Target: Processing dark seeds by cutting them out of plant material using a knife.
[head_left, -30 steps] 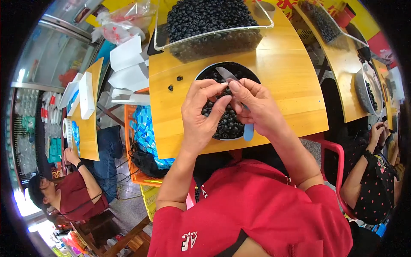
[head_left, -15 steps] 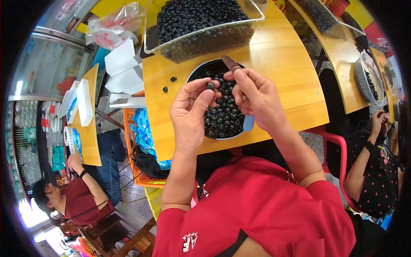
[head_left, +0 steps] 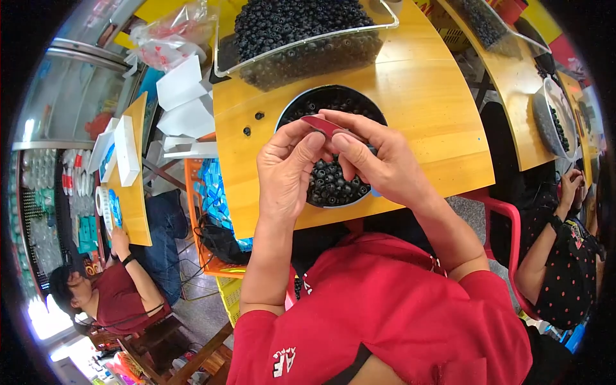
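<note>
Over a round bowl point(head_left: 280, 119) of small black ring-shaped parts point(head_left: 335, 183), my two hands meet with fingertips together. In my right hand point(head_left: 375, 151) is a small knife point(head_left: 319, 124); its blade reflects red and points left, and a bit of its blue handle shows below the palm. The thumb and fingers of my left hand point(head_left: 289, 163) are pinched at the blade. They close on a small black round part, now almost wholly hidden by the fingertips and blade.
A clear plastic bin point(head_left: 308, 45) heaped with black parts stands behind the bowl. Two loose black parts point(head_left: 253, 123) lie on the wooden table point(head_left: 436, 128). An orange crate point(head_left: 196, 192) with blue packets is at the left. Other people sit on both sides.
My right hand has moved left and brought the knife blade against the part in my left hand. The blade has turned from pointing up to lying across the left fingertips.
</note>
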